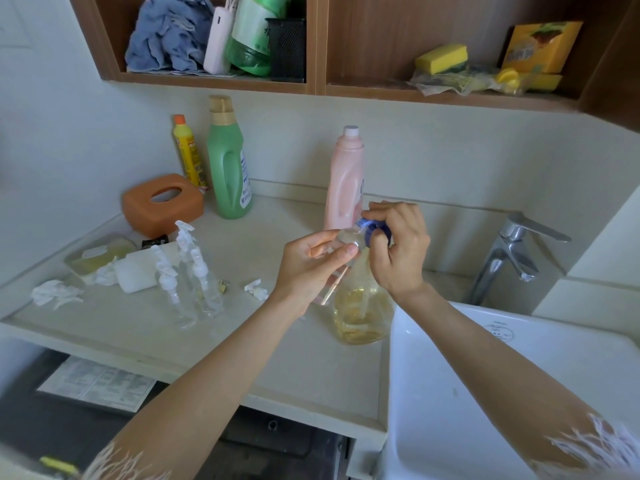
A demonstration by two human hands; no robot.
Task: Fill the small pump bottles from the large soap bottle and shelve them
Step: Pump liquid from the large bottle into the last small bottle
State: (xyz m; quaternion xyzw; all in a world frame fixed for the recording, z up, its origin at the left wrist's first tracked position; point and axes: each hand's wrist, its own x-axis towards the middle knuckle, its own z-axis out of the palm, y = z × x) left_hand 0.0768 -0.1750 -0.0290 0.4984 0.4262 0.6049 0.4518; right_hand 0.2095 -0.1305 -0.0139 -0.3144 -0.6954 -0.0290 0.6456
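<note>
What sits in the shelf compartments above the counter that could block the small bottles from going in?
The left compartment is crowded: a blue cloth, a white item, a green bottle and a black mesh holder. The right compartment holds sponges and a yellow box at its right, with bare shelf at its left.

Domestic laundry or utility corner. Evidence: white basin (519,375) with chrome mixer tap (516,251); pale stone counter (277,348); detergent bottles against wall, green (228,168), pink (344,181), yellow (187,154); orange tissue box (162,202); wooden wall shelf (317,85) holding sponges (441,58), blue cloth (166,36), black mesh holder (286,48).
</note>
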